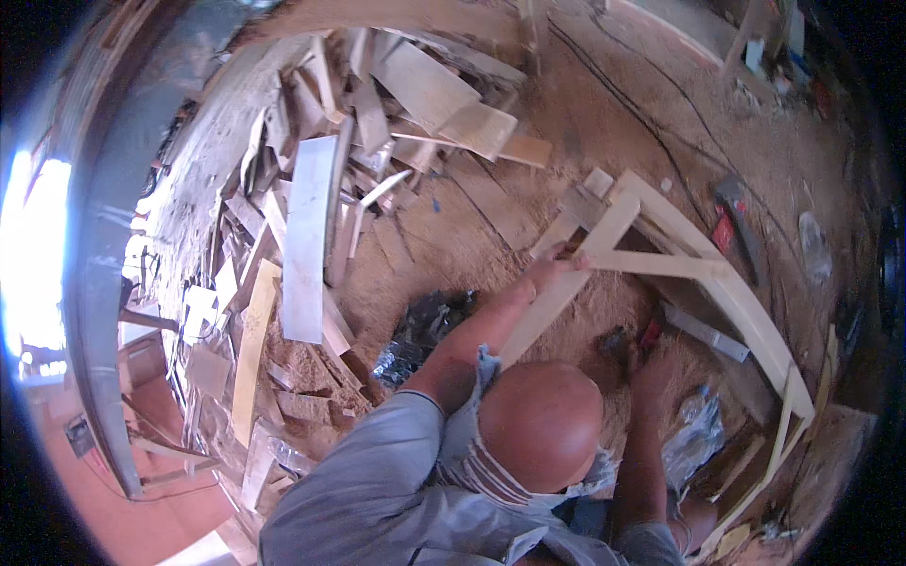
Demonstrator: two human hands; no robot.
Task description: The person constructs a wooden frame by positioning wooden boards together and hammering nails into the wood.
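Observation:
My left hand [551, 271] is closed round a corner of a pale wooden frame [661, 262], where slats meet at angles. The frame's long curved side runs down toward the lower right. Lower and to the right, my right hand [655, 370] looks closed, its fingers blurred and dim. Just beyond it is a small red and dark thing [650, 334], too unclear to name. A short light-grey bar [706, 332] lies close to that hand. My bare knee [541, 424] pokes through torn, frayed cloth between my arms.
A heap of offcut boards [425, 90] fills the upper left, with a wide pale board [310, 241] on it. Black crumpled plastic [427, 325] and clear plastic [694, 441] lie on the sawdust-covered ground [453, 241]. Dark cables [623, 99] cross the upper right. A metal post [94, 311] stands left.

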